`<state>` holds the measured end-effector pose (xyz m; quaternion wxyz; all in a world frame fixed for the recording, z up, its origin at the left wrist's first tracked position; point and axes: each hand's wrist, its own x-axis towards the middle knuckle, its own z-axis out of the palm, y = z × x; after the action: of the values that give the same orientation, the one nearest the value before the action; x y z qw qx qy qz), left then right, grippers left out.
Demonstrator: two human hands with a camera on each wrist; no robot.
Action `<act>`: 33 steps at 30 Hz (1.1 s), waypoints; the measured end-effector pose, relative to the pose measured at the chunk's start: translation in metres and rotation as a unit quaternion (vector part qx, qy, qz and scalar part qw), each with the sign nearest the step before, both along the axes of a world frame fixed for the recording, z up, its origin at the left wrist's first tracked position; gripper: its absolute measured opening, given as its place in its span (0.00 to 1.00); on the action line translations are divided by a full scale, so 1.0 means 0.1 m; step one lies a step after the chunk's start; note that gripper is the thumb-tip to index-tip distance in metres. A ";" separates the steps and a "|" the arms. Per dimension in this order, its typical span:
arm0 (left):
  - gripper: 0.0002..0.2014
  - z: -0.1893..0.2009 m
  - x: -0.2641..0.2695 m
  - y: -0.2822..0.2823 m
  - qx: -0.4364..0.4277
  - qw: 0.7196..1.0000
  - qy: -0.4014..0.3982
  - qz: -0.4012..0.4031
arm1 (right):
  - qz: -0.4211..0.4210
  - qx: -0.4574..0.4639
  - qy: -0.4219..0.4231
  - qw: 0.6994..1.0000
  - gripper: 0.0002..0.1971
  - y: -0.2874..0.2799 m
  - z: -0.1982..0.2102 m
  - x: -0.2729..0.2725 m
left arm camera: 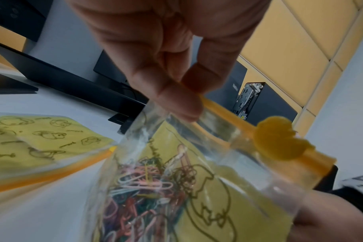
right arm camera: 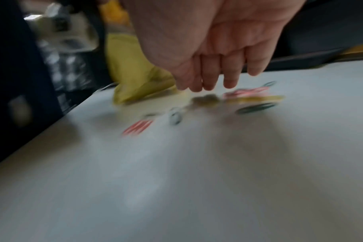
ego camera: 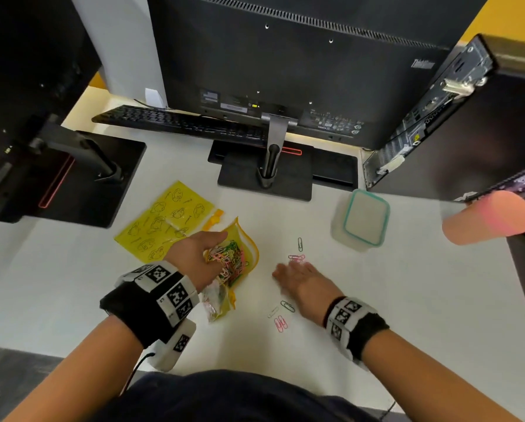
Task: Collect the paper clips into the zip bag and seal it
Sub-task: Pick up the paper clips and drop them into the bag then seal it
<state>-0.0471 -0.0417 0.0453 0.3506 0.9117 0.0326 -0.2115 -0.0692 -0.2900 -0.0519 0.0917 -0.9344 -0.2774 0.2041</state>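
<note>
Yellow zip bag (left arm camera: pixel 207 188) pinched at its mouth by left hand (left arm camera: pixel 166 54); right hand (ego camera: pixel 304 280) flat, fingers straight, over loose paper clips (ego camera: pixel 296 257)

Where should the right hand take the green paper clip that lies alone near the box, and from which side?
From above, pinching the long sides of the green clip. It lies flat on the table, pointing away from the person, apart from the pink clips.
</note>
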 end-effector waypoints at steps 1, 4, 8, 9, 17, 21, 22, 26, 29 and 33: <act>0.26 0.01 0.01 -0.02 -0.007 1.000 0.003 0.002 | -0.051 0.019 0.003 0.998 0.27 -0.04 0.03 0.08; 0.25 0.01 0.00 -0.08 -0.024 1.000 0.008 0.011 | -0.237 0.027 0.087 0.967 0.29 -0.09 0.12 0.33; 0.24 -0.02 0.00 -0.10 -0.026 0.999 0.009 0.017 | -0.198 -0.013 0.139 0.970 0.29 0.00 0.06 0.30; 0.24 -0.02 0.00 -0.11 -0.024 1.000 0.007 0.018 | -0.172 -0.021 0.147 0.974 0.32 -0.01 0.06 0.21; 0.23 -0.08 -0.01 -0.14 -0.029 0.999 -0.009 0.026 | -0.210 -0.030 0.139 0.967 0.55 0.18 0.09 -0.49; 0.23 -0.08 0.00 -0.16 -0.036 0.999 -0.005 0.023 | -0.233 -0.005 0.086 0.969 0.32 0.34 0.05 -0.50; 0.24 -0.08 0.00 -0.16 -0.038 0.999 -0.005 0.023 | -0.234 0.013 0.061 0.970 0.27 0.34 0.03 -0.51; 0.24 -0.09 0.01 -0.16 -0.040 0.999 -0.003 0.019 | -0.216 0.042 0.026 0.975 0.13 0.32 -0.11 -0.48; 0.24 -0.10 0.02 -0.16 -0.036 0.999 -0.002 0.017 | -0.205 0.033 0.032 0.978 0.11 0.34 -0.09 -0.43; 0.25 -0.07 0.02 -0.18 -0.029 0.999 0.007 0.017 | -0.248 0.021 0.046 0.967 0.11 0.37 -0.03 -0.33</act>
<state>-0.0453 -0.0602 0.0381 0.3803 0.8989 0.0449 -0.2131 -0.1021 -0.2528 -0.0550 0.1718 -0.9613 -0.0369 0.2123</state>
